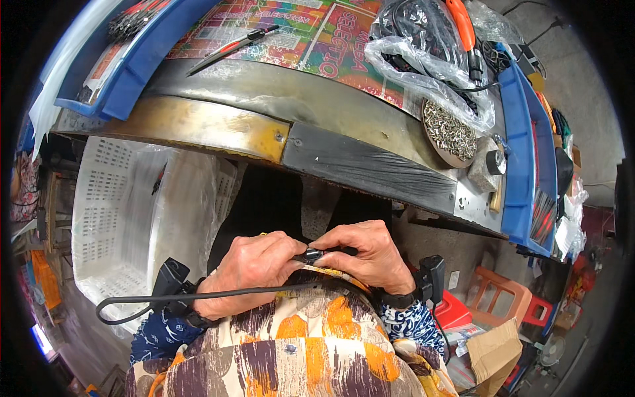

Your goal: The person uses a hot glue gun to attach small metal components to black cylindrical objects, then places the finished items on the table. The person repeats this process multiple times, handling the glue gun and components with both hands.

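The left hand (258,268) and right hand (370,255) meet in front of the torso (284,331), off the tabletop's (317,99) near edge, backs turned upward. Each pinches between thumb and forefinger (the two sets of tips nearly touch), while the forearms (413,324) angle inward from either side.

We saw moderate light, warm glare on the metal bench front (218,126) and highlights on the plastic bag (423,74). Shadow pooled beneath the bench front. Left hand (254,266) and right hand (372,255) looked sharp; toward the black rim, our view curved and softened.
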Motion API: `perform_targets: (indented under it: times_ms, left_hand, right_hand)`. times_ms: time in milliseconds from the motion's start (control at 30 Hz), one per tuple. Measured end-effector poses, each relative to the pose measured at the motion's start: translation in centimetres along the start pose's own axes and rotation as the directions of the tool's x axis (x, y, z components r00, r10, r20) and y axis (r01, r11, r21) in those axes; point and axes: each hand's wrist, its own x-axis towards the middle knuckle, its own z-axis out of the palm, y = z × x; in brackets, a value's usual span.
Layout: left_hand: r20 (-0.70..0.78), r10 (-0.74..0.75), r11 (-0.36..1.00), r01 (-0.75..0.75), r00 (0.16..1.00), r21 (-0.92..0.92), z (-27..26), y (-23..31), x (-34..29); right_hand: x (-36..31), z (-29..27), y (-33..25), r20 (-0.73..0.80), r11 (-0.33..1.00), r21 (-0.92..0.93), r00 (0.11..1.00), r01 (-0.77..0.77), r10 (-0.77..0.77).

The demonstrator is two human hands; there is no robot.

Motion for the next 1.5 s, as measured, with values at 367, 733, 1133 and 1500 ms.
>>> perform_targets:
  times_ms: [367,733,1133,1500]
  left_hand:
    - [0.037,0.035,0.999,-0.037,0.999,0.033,0.0,-0.2,0.2]
    - [-0.008,0.014,0.997,-0.013,1.0,0.071,-0.1,-0.2,0.2]
    - [-0.168,0.099,0.987,-0.076,0.981,0.139,-0.5,0.5,1.7]
    - [-0.231,0.205,0.964,-0.156,0.951,0.213,-1.2,1.4,4.0]
  right_hand:
    - [-0.3,0.4,0.6,-0.035,0.993,-0.071,0.995,0.089,-0.092]
    - [-0.2,1.0,0.4,-0.067,0.98,-0.139,0.986,0.141,-0.151]
    - [0.6,-0.1,-0.8,-0.129,0.961,-0.2,0.968,0.189,-0.217]
    - [1.6,-1.9,-3.2,-0.14,0.914,-0.346,0.951,0.213,-0.275]
